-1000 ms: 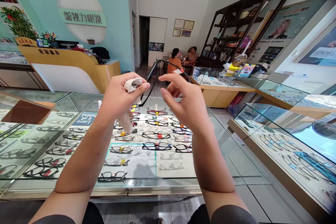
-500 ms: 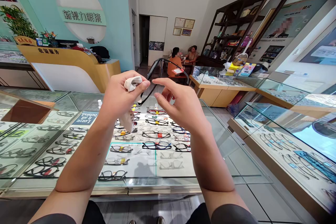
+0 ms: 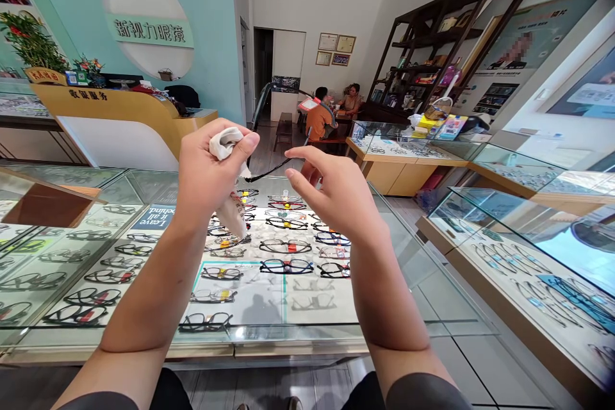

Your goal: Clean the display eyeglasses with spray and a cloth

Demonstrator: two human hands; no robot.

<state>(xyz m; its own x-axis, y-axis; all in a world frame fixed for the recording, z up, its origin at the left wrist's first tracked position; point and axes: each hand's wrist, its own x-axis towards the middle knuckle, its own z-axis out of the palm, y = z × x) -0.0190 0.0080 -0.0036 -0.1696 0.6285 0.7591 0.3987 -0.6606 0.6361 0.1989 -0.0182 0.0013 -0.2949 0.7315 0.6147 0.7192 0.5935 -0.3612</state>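
My left hand [image 3: 211,170] is closed, thumb against fingers, around a pale cloth [image 3: 227,143] and the near side of a pair of dark-framed eyeglasses [image 3: 260,109]. Part of the cloth hangs below the palm. The glasses are held up above the glass counter, tilted, with a red-and-white tag [image 3: 309,104] on them. One thin black temple slants toward my right hand [image 3: 331,189]. That hand has thumb and index finger apart, the index fingertip close to the temple; whether they touch I cannot tell. Its other fingers are partly hidden.
Below my hands stands a glass display case [image 3: 408,295] with rows of eyeglasses inside. A brown slanted panel [image 3: 48,202] lies on its left. More showcases [image 3: 519,269] run along the right. A yellow-and-white reception counter [image 3: 125,131] stands behind; two people [image 3: 318,122] sit at the back.
The eyeglasses have turned and shifted left with my left hand, the tag rising. My left hand has drawn slightly left and away from my right hand, which has barely moved.
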